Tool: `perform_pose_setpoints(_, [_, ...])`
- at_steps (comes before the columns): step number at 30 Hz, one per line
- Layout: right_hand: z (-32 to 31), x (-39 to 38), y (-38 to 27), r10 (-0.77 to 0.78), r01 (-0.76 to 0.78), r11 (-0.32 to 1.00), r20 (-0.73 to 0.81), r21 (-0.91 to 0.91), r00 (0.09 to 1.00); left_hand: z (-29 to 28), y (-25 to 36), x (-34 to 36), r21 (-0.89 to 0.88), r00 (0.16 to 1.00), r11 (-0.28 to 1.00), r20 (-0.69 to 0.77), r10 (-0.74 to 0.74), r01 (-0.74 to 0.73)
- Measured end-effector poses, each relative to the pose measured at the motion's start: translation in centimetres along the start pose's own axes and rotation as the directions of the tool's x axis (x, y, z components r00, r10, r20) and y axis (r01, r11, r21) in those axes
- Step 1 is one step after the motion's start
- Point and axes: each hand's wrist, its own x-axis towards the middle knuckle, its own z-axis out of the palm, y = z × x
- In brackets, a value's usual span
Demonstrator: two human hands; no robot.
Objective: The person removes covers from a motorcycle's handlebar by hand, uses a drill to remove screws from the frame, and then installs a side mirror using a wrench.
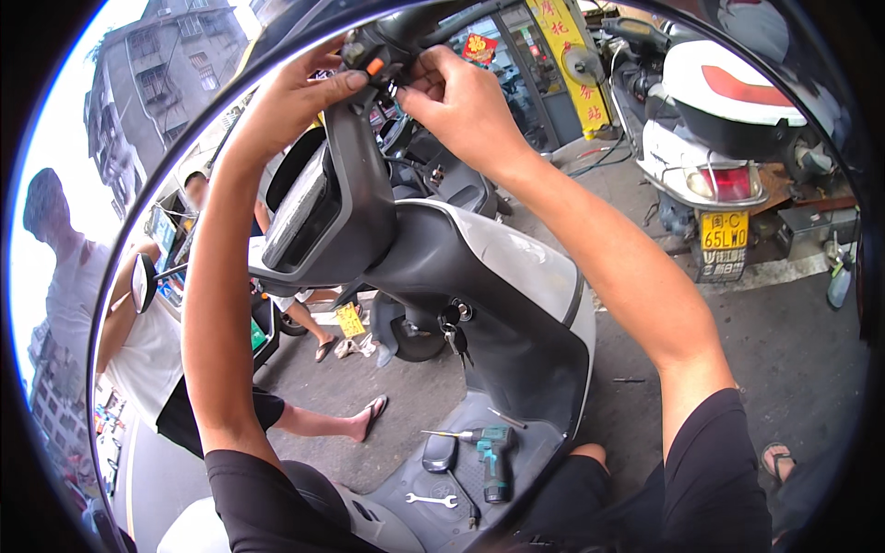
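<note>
Both my arms reach up to the handlebar of a grey and black scooter (pixel 544 276). Thumb and fingers of my left hand (pixel 300 101) close around the handlebar switch housing (pixel 373 66), which has an orange button. On its other side, my right hand (pixel 466 106) has its fingers curled in a pinch at the housing's lower edge. Whatever is between those fingertips is too small to make out. Keys (pixel 452 330) hang from the scooter's lock. A teal and black cordless drill (pixel 496 461), a detached mirror (pixel 441 452) and an open-end wrench (pixel 430 500) lie on the footboard (pixel 406 530).
A thin metal rod (pixel 507 419) also lies on the footboard. To the left stands a person in a white shirt (pixel 147 369), near a round mirror (pixel 142 282). Parked at the right is a white scooter (pixel 691 157) with a top box. Another person's sandalled foot (pixel 779 459) shows lower right.
</note>
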Motion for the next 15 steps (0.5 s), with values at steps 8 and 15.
perform_pose_setpoints(8, [0.4,-0.5,1.0,0.013,-0.010,0.993,-0.023,0.121,1.000,-0.6,0.9,-0.5,0.127,0.985,0.977,-0.002,-0.174,0.173])
perform_pose_setpoints(15, [2.1,-1.8,1.6,0.050,-0.001,0.966,-0.181,0.259,0.982,-0.7,2.1,-0.3,0.128,0.986,0.980,0.055,-0.158,0.150])
